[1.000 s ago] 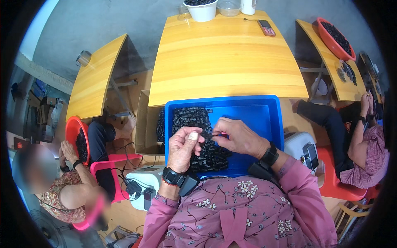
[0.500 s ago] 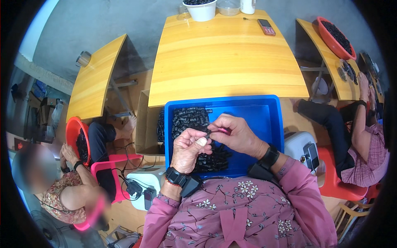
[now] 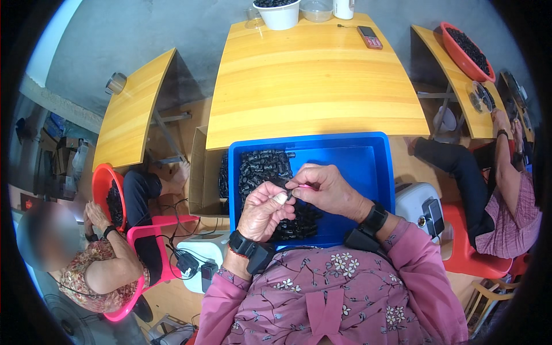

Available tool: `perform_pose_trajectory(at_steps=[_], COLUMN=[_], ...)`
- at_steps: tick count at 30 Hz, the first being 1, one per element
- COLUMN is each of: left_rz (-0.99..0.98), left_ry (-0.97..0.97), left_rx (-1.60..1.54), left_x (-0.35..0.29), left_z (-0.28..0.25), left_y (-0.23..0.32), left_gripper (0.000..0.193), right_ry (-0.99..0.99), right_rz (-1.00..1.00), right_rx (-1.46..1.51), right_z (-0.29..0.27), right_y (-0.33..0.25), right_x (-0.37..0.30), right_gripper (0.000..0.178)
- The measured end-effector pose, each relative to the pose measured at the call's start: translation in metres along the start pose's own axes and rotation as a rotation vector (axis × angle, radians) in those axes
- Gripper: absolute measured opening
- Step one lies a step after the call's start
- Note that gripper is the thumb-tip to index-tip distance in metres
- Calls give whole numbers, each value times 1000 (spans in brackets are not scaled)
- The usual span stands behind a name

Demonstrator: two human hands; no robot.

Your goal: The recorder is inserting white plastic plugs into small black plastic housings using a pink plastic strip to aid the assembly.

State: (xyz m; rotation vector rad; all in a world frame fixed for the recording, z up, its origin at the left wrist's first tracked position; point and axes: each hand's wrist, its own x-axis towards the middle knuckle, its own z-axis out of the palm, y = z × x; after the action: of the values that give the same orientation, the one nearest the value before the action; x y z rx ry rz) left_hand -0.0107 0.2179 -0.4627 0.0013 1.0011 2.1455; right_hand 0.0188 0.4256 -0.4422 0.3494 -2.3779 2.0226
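Note:
My left hand (image 3: pixel 263 210) is closed in a pinch on a small black plastic part (image 3: pixel 288 195); white wrap covers its thumb. Beside it, my right hand (image 3: pixel 330 188) grips a slim pink-handled tool (image 3: pixel 309 187), whose tip is hidden at the fingers of my left hand. Both hands meet over a blue tray (image 3: pixel 310 138). Many small black plastic parts (image 3: pixel 264 165) lie in the tray's left half, with more black parts (image 3: pixel 296 223) beneath my hands.
A wooden table (image 3: pixel 316 80) stands beyond the tray, bearing a phone (image 3: pixel 370 37) and a white tub (image 3: pixel 279 16). A cardboard box (image 3: pixel 199 172) is left of the tray. Co-workers sit at both sides, near red basins (image 3: pixel 103 181) of black parts.
My right hand has shifted slightly, and the pink handle now points more level between its fingers. The hands stay together. The right-hand co-worker's arm has moved slightly.

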Motion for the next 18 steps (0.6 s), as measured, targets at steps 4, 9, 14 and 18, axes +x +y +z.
perform_pose_trajectory(at_steps=[4,9,14,18], left_rz=[-44,-59,-44,-45], left_ry=[-5,70,68,43], left_rx=[-81,-238,-324,-390], left_x=[0,1,0,0], left_z=[0,-2,-1,4], left_y=[-2,-4,-2,0], left_gripper=[9,21,19,16], right_ry=[52,140,38,29], right_rz=[24,80,-128,-166], right_rx=[45,21,-133,-153], right_z=[0,-5,2,7], right_y=[-3,0,-1,1], right_x=[1,0,-2,-1], right_gripper=[16,19,21,21])
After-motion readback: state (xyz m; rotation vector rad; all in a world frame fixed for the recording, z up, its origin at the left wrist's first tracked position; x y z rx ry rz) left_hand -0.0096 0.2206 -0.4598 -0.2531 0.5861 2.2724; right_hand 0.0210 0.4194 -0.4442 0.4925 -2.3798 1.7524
